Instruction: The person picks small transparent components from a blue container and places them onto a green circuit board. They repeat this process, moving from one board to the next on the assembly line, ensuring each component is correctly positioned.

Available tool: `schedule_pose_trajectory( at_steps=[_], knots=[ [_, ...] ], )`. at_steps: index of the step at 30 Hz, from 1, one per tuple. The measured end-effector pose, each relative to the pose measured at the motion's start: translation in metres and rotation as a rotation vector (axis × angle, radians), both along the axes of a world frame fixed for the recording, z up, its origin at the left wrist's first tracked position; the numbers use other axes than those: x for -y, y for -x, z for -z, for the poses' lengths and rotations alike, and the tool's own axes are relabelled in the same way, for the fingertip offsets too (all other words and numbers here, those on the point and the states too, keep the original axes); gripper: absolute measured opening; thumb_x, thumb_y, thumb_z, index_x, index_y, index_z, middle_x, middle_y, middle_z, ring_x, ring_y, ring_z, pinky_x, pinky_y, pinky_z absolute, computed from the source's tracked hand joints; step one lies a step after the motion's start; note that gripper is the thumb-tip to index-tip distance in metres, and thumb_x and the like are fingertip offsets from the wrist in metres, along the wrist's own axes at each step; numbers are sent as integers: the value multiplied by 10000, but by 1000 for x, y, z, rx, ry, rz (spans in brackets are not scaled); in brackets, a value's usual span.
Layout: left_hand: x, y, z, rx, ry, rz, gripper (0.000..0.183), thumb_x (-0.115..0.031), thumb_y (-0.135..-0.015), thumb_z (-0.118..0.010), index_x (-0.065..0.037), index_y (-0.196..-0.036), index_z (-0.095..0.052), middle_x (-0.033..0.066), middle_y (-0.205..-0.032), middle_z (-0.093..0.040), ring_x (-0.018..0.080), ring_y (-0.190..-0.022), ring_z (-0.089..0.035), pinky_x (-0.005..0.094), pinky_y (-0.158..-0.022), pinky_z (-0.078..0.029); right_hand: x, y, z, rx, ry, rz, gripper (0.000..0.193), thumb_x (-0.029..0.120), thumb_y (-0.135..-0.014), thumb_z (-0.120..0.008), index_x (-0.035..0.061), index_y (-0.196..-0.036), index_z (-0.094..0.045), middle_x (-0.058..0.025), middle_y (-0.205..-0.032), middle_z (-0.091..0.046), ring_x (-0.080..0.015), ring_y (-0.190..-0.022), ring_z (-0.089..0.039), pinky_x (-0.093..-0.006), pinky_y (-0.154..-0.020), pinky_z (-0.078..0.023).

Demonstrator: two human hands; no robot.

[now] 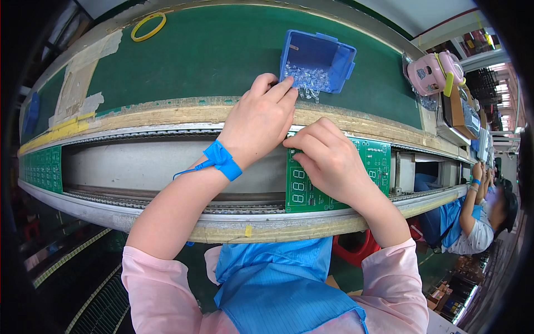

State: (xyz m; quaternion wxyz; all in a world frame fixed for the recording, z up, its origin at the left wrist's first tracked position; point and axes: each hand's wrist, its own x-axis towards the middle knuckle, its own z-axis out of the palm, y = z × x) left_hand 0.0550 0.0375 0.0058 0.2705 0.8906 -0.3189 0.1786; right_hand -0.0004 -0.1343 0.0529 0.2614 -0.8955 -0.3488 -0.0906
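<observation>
A blue plastic bin (338, 64) lies tipped toward me, with small clear LED-like parts (307, 77) heaped at its mouth and some spilling over the lip. My left hand (258, 119), with a blue strap around the wrist, reaches to that lip. Its fingers are apart, and one fingertip touches the clear parts. Below and to the right, my right hand (331, 158) is over a green circuit board (298, 203) with white digit displays. Its thumb and forefinger are closed in a pinch at the board's upper left corner. Whatever they hold is too small to make out.
The board rests across conveyor rails (245, 209); another green board (44, 170) sits at far left. A yellow ring (148, 26) lies on the green bench mat (211, 50). To the right are a pink container (431, 73), a cardboard box and a seated co-worker (473, 222).
</observation>
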Motion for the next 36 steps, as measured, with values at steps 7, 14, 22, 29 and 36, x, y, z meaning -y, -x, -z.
schedule_pose_trajectory(
  at_steps=[7, 14, 22, 29, 36],
  knots=[
    [-5, 0, -1, -13, 16, 22, 327, -95, -872, -637, 41, -1169, -652, 154, -1285, -611, 363, -1160, -519, 418, -984, -481, 10, 7, -19, -159, 19, -63, 209, 80, -748, -732, 54, -948, -680, -96, -866, -625, -285, -893, -621, -387, -743, -523],
    [-2, -1, -9, -36, -30, 43, 317, -78, -891, -611, 37, -1185, -646, 160, -1328, -592, 383, -1164, -509, 437, -997, -458, -10, 65, -21, -146, 170, -173, 262, 292, -815, -722, 46, -883, -660, -72, -968, -643, -243, -866, -619, -357, -716, -552],
    [2, -2, -9, -45, -50, 45, 310, -69, -907, -587, 38, -1192, -647, 166, -1338, -593, 400, -1187, -506, 451, -1017, -441, 18, 96, 6, -109, 151, 137, 330, 389, -849, -682, 64, -797, -657, -70, -815, -654, -260, -832, -609, -352, -682, -540],
    [-6, -1, -8, -41, -64, 16, 295, -75, -911, -589, 30, -1178, -661, 173, -1313, -611, 403, -1187, -513, 452, -1019, -442, 94, 106, -6, -271, 102, 476, 282, 343, -901, -631, 74, -854, -703, -95, -846, -697, -309, -857, -627, -408, -814, -518],
    [-3, -5, -5, -5, -59, 55, 315, -83, -892, -601, 39, -1178, -653, 182, -1315, -602, 397, -1166, -512, 450, -1003, -458, 194, 111, -13, -287, 75, 889, 300, 291, -894, -641, 8, -815, -700, -192, -814, -683, -379, -819, -655, -458, -781, -519]
  ],
)
